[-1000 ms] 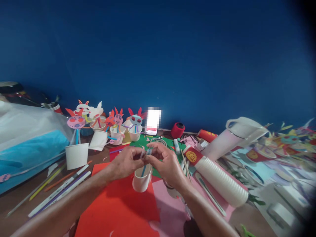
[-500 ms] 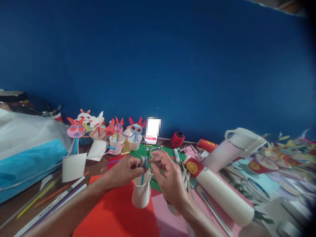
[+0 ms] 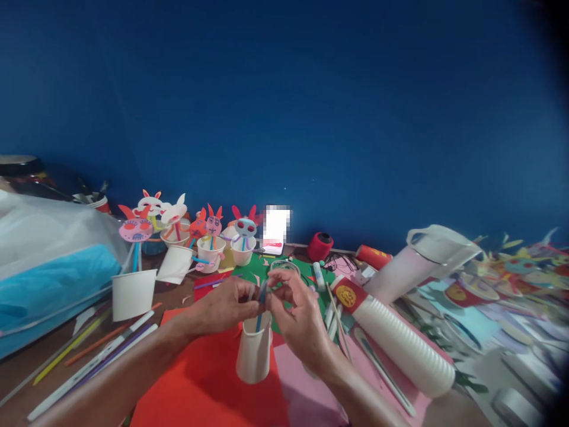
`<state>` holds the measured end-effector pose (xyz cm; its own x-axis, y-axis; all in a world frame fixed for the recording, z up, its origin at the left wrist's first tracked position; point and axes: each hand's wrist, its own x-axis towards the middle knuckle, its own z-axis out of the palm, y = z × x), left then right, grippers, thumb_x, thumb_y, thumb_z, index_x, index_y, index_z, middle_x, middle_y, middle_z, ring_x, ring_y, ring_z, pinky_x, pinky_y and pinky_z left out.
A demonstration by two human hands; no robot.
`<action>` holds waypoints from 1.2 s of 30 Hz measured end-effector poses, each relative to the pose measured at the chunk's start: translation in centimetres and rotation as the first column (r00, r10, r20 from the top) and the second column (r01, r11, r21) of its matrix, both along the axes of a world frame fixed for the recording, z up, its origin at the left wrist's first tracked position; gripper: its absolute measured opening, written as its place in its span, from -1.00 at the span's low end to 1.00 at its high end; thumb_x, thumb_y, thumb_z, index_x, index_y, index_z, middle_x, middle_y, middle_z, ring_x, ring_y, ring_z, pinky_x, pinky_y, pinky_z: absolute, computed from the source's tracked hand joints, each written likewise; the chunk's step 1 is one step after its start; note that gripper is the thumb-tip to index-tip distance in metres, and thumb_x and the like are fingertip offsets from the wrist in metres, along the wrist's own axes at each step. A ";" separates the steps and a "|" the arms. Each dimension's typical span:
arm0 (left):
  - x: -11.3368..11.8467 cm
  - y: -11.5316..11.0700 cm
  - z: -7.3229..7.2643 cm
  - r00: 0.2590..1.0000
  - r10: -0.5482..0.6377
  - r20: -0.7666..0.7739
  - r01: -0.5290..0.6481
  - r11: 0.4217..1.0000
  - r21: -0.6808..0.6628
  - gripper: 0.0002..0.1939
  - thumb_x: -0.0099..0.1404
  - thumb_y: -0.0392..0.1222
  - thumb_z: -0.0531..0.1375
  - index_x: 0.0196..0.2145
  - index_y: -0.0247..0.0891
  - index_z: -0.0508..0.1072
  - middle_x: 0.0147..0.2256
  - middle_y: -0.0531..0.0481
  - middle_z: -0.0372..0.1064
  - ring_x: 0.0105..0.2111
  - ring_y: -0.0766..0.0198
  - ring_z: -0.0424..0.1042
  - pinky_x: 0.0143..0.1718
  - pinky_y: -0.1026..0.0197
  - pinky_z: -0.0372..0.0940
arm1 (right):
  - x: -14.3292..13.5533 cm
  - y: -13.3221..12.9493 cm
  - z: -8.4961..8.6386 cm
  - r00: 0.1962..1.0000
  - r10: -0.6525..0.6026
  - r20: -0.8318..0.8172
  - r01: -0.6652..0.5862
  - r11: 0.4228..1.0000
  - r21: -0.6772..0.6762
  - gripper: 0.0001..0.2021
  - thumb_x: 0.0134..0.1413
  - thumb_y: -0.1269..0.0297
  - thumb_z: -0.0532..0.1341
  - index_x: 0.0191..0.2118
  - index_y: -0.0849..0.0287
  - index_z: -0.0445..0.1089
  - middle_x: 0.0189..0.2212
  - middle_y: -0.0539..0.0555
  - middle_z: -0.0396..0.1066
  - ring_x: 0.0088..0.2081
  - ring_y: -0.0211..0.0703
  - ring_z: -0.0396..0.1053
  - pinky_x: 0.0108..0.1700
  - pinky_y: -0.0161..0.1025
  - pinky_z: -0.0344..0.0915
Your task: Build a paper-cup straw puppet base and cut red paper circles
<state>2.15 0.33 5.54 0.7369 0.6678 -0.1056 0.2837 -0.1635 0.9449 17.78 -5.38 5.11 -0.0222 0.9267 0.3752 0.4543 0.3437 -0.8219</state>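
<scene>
A white paper cup (image 3: 253, 359) stands upright on red paper in front of me. A narrow blue strip (image 3: 259, 323) rises out of its mouth. My left hand (image 3: 231, 302) pinches this strip just above the rim. From the other side, my right hand (image 3: 297, 314) has its thumb and fingers closed at the strip's upper part. The fingertips of both hands nearly meet there, partly covering the strip. A grey-white loop (image 3: 284, 264) shows just behind my right fingers.
Paper-faced cup figures (image 3: 243, 228) line the back left, near a blank white cup (image 3: 133, 296). Markers and strips (image 3: 95, 367) lie at left. A stack of cups (image 3: 400, 338), a pitcher (image 3: 422, 261) and paper scraps occupy the right. A phone (image 3: 273, 244) leans against the blue wall.
My right fingertips have moved left, closer to my left fingers and against the blue strip. The cup stays upright in nearly the same place.
</scene>
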 end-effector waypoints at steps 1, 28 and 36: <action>0.0 0.0 0.0 1.000 -0.002 0.007 0.002 1.000 -0.005 -0.74 0.15 -0.09 0.09 -0.58 -0.30 0.24 -0.60 0.17 -0.04 -0.57 0.41 -0.01 -0.55 0.34 -0.08 | 0.0 -0.1 0.0 1.000 -0.003 -0.007 0.003 1.000 -0.013 -0.73 0.03 0.48 0.08 -0.11 0.11 0.23 -0.25 0.04 0.33 -0.32 -0.25 0.37 -0.43 -0.40 0.25; -1.5 0.4 1.3 0.968 0.131 0.215 -0.088 0.976 -0.198 -0.84 0.14 -0.13 0.20 -0.44 -0.30 0.41 -0.49 0.07 0.34 -0.47 0.36 0.29 -0.44 0.33 0.16 | 2.3 2.5 -1.9 0.805 0.502 -0.315 -0.550 0.831 -0.083 -0.75 0.04 0.10 0.20 -0.23 0.16 0.37 -0.14 0.11 0.28 -0.05 -0.10 0.23 0.03 -0.14 0.11; -1.1 -0.3 1.6 0.977 0.073 0.201 -0.035 0.982 -0.186 -0.83 0.16 -0.12 0.19 -0.36 -0.28 0.43 -0.44 0.04 0.38 -0.45 0.35 0.30 -0.44 0.33 0.17 | 2.5 2.4 -1.9 0.818 0.509 -0.269 -0.552 0.825 -0.118 -0.83 0.02 0.16 0.22 -0.36 0.17 0.37 -0.27 0.05 0.31 -0.17 -0.16 0.26 -0.03 -0.15 0.17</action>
